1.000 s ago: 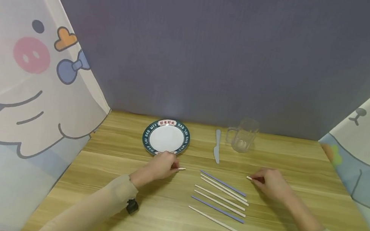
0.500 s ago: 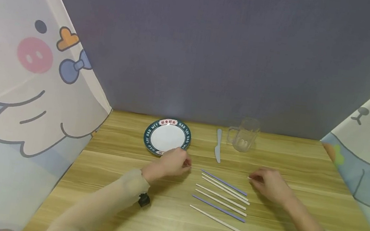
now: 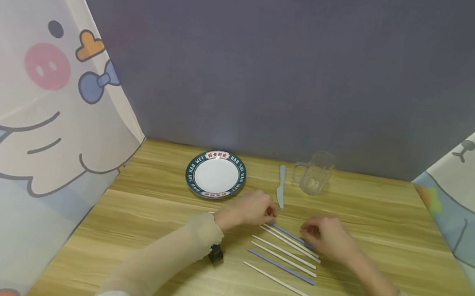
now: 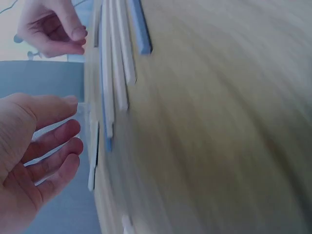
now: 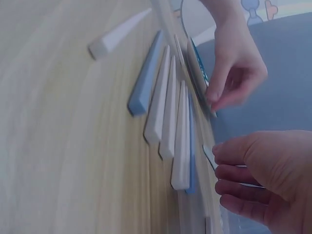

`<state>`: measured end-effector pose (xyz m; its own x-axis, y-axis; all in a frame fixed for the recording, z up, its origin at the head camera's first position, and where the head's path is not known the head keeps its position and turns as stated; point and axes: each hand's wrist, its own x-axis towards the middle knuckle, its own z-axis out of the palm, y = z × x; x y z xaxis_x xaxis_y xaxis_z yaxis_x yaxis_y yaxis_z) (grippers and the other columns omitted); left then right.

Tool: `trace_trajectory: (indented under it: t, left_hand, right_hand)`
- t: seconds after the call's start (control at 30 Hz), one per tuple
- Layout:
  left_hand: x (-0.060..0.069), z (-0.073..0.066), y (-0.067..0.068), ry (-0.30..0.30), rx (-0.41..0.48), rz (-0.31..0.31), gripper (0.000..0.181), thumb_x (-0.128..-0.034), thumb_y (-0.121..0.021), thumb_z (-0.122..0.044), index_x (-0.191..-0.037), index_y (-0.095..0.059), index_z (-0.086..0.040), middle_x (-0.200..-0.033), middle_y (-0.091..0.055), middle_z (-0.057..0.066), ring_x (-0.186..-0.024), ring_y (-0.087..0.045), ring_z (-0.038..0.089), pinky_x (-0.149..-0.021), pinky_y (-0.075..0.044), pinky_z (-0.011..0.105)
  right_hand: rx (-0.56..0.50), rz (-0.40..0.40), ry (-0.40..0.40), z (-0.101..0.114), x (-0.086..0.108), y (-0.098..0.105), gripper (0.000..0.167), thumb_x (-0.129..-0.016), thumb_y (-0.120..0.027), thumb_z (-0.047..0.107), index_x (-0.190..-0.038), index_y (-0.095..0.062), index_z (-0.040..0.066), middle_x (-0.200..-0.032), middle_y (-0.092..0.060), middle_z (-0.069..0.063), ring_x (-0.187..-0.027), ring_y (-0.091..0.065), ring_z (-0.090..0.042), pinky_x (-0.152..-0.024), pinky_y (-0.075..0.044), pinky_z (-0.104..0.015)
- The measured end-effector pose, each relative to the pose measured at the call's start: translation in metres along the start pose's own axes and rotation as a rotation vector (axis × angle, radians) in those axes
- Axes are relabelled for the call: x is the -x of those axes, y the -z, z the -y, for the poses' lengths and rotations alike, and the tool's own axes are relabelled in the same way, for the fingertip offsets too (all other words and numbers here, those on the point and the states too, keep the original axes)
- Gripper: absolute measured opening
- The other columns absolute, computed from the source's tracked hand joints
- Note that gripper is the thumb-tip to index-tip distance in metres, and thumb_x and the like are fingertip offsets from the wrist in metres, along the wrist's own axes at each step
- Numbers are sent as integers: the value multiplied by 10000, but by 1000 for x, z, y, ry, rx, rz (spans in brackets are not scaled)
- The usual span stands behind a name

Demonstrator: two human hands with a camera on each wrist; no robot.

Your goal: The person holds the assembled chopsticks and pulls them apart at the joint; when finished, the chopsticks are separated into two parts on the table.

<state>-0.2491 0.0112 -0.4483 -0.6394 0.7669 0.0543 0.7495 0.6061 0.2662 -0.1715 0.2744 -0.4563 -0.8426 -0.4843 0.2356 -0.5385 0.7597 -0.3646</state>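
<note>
Several white sticks (image 3: 278, 281) and two blue sticks (image 3: 281, 267) lie slanting side by side on the wooden table. My left hand (image 3: 252, 207) hovers by the upper-left ends of the top sticks; in the left wrist view that hand (image 4: 19, 141) has its fingers loosely bent around nothing. Over the right end of the uppermost blue stick (image 5: 191, 146) is my right hand (image 3: 329, 234), its fingers relaxed and empty in the right wrist view (image 5: 278, 175). A small white tip (image 3: 211, 212) shows left of my left wrist, the rest hidden.
A green-rimmed plate (image 3: 213, 195) lies behind my left hand. Beyond the sticks are a pale knife (image 3: 281, 187) and a clear mug (image 3: 317, 174). A grey partition (image 3: 246, 71) stands at the back, with printed cartoon cloths on both sides.
My left hand has moved right, from in front of the plate to the sticks. My right hand has moved left. The small white pieces at both hands' fingertips no longer show there.
</note>
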Motion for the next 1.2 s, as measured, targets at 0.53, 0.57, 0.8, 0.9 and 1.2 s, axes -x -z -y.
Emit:
trace_trajectory:
  t: [0.53,0.57,0.8,0.9,1.2]
  left_hand:
    - [-6,-4,-18,-64,-27,91,82,-1002,-764,-240,-974,-833,-206,-907,-775,-100,-769,-625,-27,-714,-478,98]
    - [-5,-3,-18,-65,-30,91,77,-1006,-757,-233,-980,-824,-203,-925,-772,-98,-786,-630,-20,-722,-481,99]
    - [7,-1,-7,-111,-3,49,45,-1004,-748,-172,-1007,-777,-138,-998,-768,-35,-895,-683,52,-795,-521,119]
    - [16,1,2,-136,33,14,49,-991,-762,-145,-1003,-789,-106,-998,-781,4,-913,-716,89,-818,-541,124]
    - [34,3,21,-116,56,-46,74,-995,-756,-153,-1037,-807,-119,-1042,-788,-1,-934,-725,88,-831,-545,117]
  right_hand:
    - [-9,21,97,6,-7,-20,86,-864,-844,49,-867,-792,118,-779,-711,64,-665,-560,52,-588,-502,-185]
    - [3,14,99,6,-8,-21,90,-860,-843,49,-864,-788,119,-779,-708,66,-668,-558,50,-591,-501,-187]
    - [9,-11,109,12,-15,-19,61,-877,-813,51,-908,-779,91,-829,-705,57,-710,-587,10,-617,-521,-196]
    - [-6,-22,134,17,-20,-15,63,-893,-798,48,-934,-779,93,-852,-683,70,-732,-581,9,-626,-524,-197]
    - [0,-38,160,30,-30,-3,108,-879,-804,10,-939,-789,99,-867,-678,73,-764,-600,-5,-648,-543,-201]
